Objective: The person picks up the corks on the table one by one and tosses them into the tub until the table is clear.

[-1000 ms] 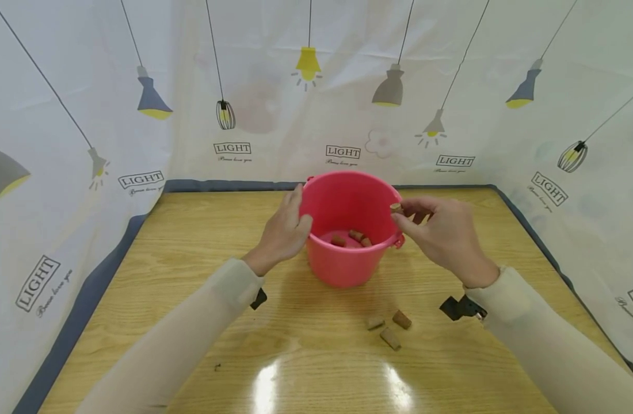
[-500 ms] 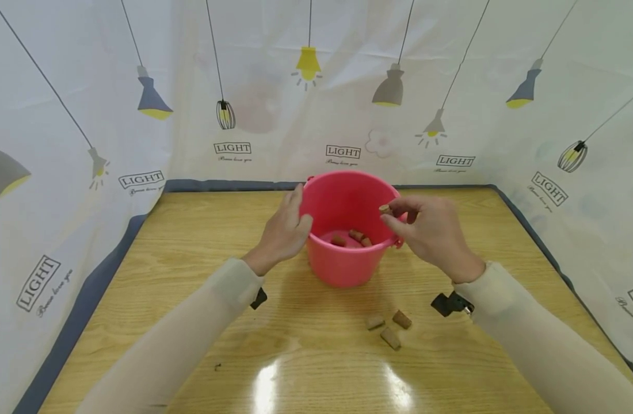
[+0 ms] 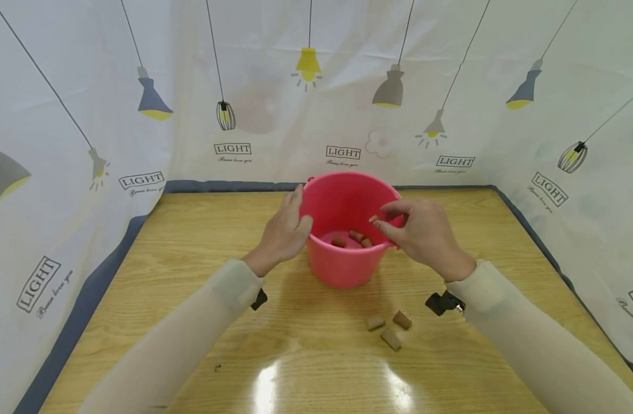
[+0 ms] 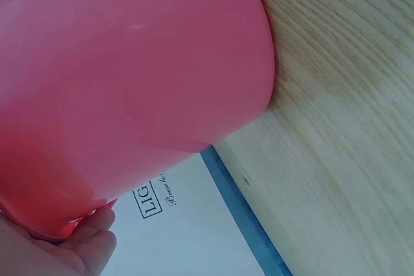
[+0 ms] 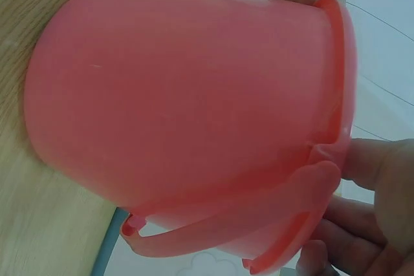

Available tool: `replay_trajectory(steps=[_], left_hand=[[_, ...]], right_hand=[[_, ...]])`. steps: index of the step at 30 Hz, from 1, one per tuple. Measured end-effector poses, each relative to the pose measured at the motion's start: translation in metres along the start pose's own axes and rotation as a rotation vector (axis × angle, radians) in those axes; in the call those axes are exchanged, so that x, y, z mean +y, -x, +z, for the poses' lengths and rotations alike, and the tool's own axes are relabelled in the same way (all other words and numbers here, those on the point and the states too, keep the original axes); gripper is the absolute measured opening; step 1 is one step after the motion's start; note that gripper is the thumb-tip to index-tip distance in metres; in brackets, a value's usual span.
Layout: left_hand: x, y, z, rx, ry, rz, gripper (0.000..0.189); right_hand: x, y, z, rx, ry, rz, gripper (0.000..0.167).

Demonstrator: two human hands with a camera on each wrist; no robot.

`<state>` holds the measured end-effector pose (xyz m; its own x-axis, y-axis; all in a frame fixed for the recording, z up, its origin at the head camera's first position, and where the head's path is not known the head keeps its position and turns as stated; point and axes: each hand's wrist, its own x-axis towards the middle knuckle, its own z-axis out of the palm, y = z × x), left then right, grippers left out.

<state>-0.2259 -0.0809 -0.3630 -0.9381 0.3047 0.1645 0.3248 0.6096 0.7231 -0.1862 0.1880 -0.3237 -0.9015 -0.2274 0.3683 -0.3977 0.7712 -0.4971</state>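
A pink bucket stands upright on the wooden table, several corks lying on its floor. My left hand rests against the bucket's left rim with its fingers fairly straight; the left wrist view shows fingertips touching the outside wall near the rim. Over the bucket's right rim, my right hand pinches a cork between thumb and fingers, above the inside of the bucket. In the right wrist view the bucket wall hides that cork. Three more corks lie on the table in front of the bucket.
The wooden table ends at a dark blue border along a white curtain printed with lamps, behind and at both sides. The bucket's handle hangs down along its outside. A tiny dark speck marks the table at front left.
My right hand has moved left and slightly down with the pinched cork, from the bucket's right rim to over its inside. The left hand, the bucket and the table corks have stayed put.
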Motion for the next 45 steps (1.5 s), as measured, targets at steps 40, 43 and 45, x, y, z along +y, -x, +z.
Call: replay_trajectory(steps=[40, 43, 45], left_hand=[[-0.001, -0.001, 0.000, 0.001, -0.006, 0.001, 0.071], [-0.001, 0.000, 0.000, -0.001, -0.008, 0.003, 0.071], [0.000, 0.000, 0.000, -0.005, -0.005, -0.001, 0.071]], right_hand=[[0.023, 0.040, -0.019, 0.300, 0.031, -0.122, 0.036], [0.026, 0.043, -0.021, 0.302, 0.047, -0.121, 0.036], [0.028, 0.045, -0.022, 0.298, 0.056, -0.121, 0.037]])
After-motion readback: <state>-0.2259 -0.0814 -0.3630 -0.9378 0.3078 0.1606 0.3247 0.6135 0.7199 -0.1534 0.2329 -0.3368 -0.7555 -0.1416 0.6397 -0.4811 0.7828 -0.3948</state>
